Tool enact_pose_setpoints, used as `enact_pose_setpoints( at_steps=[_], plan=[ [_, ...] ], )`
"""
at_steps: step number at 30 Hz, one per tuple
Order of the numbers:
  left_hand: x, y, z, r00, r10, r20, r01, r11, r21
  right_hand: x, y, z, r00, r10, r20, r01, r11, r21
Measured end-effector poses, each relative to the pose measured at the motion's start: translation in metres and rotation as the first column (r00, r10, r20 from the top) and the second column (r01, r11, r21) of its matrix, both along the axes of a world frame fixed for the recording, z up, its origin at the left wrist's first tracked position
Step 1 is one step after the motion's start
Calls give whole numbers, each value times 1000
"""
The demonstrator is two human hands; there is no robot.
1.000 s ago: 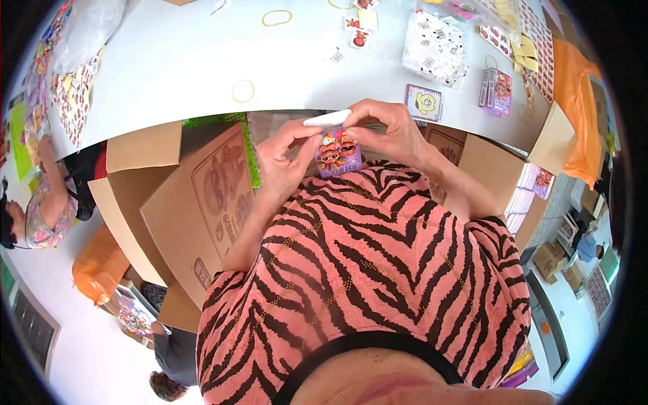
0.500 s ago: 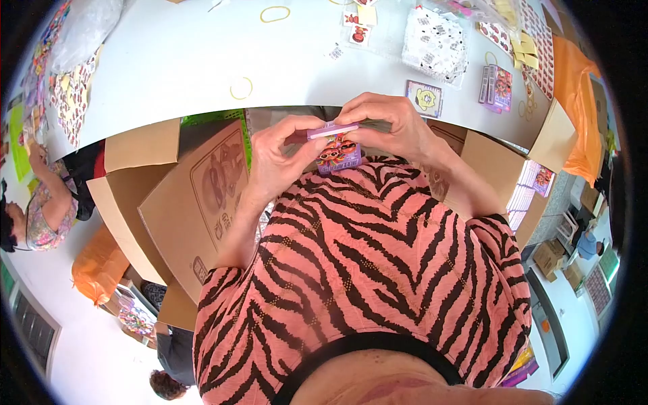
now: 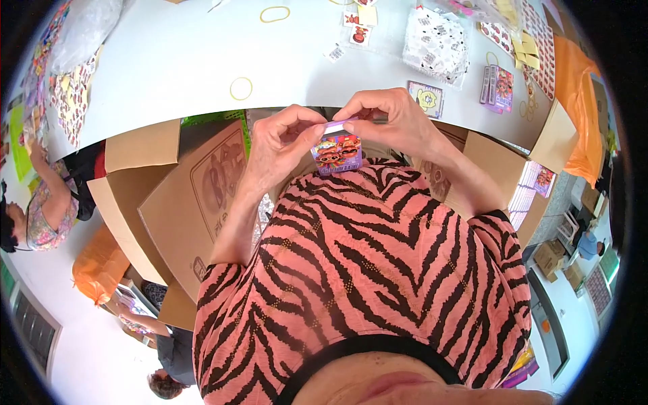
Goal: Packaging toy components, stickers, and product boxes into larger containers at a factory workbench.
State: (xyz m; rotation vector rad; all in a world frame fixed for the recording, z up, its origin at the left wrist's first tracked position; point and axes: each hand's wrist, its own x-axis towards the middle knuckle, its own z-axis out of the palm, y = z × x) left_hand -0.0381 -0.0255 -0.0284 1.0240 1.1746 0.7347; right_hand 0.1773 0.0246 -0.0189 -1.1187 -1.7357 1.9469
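Between both hands I hold a small purple box (image 3: 337, 154) with colourful cartoon figures on its face, close to my chest and just off the table's near edge. My left hand (image 3: 283, 138) pinches the box's upper left edge with thumb and fingers. At the upper right edge my right hand (image 3: 388, 121) pinches it too, thumb across the pale top flap. The back of the box is hidden. Beyond my right hand, a flat square card (image 3: 425, 99) with a yellow cartoon figure lies on the white table (image 3: 182, 64). Farther right lie more purple boxes (image 3: 501, 88).
Open cardboard boxes stand below the table at left (image 3: 138, 202) and right (image 3: 496, 165). A clear bag of printed packets (image 3: 437, 44), sticker sheets (image 3: 540, 47) and rubber bands (image 3: 241, 88) lie on the table. Orange bags (image 3: 577, 101) hang at the right. Other people (image 3: 50, 202) work at the left.
The purple box's front has tilted more into view, and both hands have shifted slightly along its top edge. At lower left, another person's arm has reached out.
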Motion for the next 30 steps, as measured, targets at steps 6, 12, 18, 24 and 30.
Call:
enact_pose_setpoints(
  at_steps=[6,12,18,24,30],
  plan=[
    [-3,2,-4,1000,-21,22,21,1000,-8,0,-8,2,999,-3,51,-7,980,199],
    [-4,1,-6,997,-60,39,60,998,-1,5,-12,-8,999,42,8,-42,910,414],
    [6,-21,-16,957,80,-278,55,893,446,13,-23,-26,999,48,17,-49,805,591],
    [11,-37,-27,950,143,-279,37,832,553,11,-36,-33,995,-22,-95,57,921,385],
    [20,-32,-36,968,216,129,-235,960,154,2,-46,-26,989,-147,-26,141,975,-171]
  ],
)
